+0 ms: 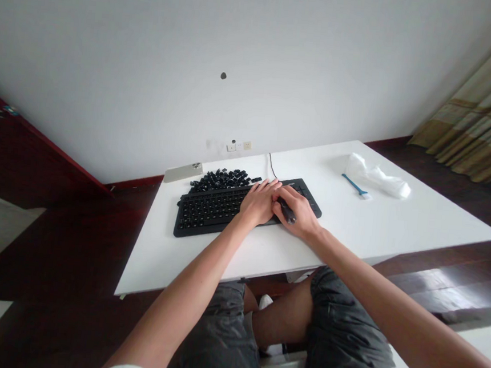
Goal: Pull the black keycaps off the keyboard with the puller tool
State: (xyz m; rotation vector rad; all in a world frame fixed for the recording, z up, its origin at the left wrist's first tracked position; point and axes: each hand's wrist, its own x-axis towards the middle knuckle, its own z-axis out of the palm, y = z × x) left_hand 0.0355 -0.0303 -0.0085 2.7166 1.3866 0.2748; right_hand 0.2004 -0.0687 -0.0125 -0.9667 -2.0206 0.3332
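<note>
A black keyboard [213, 211] lies on the white table in front of me. My left hand [259, 201] rests flat over its right half, fingers stretched toward the far edge. Close against it, my right hand [297, 211] is closed around a dark-handled tool [288, 213]; its working end is hidden by my fingers. The keys under both hands are covered from view. Just behind the keyboard, on its left, is a heap of loose black keycaps [224, 179].
A phone [184, 172] lies at the far left of the table [431, 223]. To the right are a blue-handled brush [354, 184] and a crumpled clear plastic bag [377, 177]. A thin black cable [272, 164] runs from the keyboard over the far edge toward the wall.
</note>
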